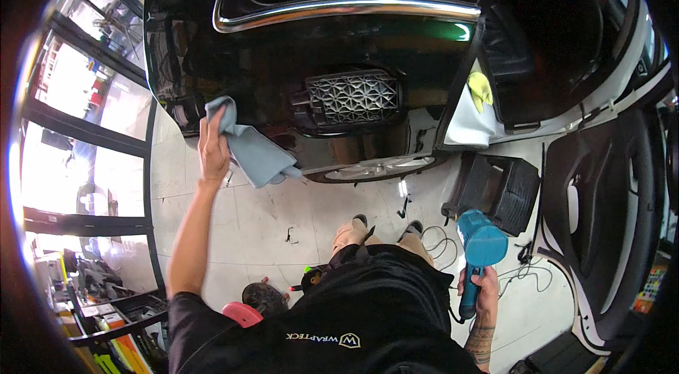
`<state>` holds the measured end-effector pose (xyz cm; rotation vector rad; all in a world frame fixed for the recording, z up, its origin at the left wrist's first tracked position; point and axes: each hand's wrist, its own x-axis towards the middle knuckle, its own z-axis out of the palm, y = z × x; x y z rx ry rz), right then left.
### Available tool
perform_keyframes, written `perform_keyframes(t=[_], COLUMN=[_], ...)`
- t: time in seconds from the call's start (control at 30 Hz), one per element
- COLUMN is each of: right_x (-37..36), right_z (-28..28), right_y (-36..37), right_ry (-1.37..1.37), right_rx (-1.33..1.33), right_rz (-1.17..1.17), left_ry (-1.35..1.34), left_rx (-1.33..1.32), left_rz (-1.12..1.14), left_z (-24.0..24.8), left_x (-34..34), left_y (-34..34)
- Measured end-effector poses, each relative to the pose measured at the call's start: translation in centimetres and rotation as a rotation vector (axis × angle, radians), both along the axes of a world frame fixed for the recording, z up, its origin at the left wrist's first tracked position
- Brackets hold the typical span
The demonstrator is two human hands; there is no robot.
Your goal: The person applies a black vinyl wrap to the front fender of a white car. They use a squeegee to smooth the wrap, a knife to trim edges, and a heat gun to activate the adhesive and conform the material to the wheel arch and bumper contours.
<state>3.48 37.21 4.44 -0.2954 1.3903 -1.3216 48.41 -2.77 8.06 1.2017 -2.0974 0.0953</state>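
My left hand (213,151) is closed on a grey-blue cloth (260,157) at the lower left of a glossy dark car panel (254,70). The cloth hangs down to the right from my fingers, over the panel's lower edge. At the lower right, my right hand (484,290) wraps round the handle of a teal heat gun (484,239), held away from the panel. Between the hands, a black flap with a ribbed inner face (353,98) stands out from the panel. The gun's nozzle end is hard to make out.
A black step stool or case (495,190) stands on the tiled floor near the wheel (375,170). White cloth (467,123) and yellow cloth (480,89) lie at the door opening. An open car door (601,218) fills the right. Loose cable (523,278) curls on the floor.
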Motion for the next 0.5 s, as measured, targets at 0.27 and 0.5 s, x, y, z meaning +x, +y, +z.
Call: perform_keyframes(t=[0.27,0.5], right_x=[1.3,2.6], right_z=[2.2,2.6], right_y=[-2.4,-2.1], right_ry=[0.031,0.065], right_rx=[0.030,0.098], right_rz=[0.098,0.097], left_ry=[0.603,0.618], left_rx=[-0.019,0.018], left_rz=[0.372,0.361], left_z=[-5.7,4.8], left_x=[-1.8,3.0], left_y=[1.4,2.3])
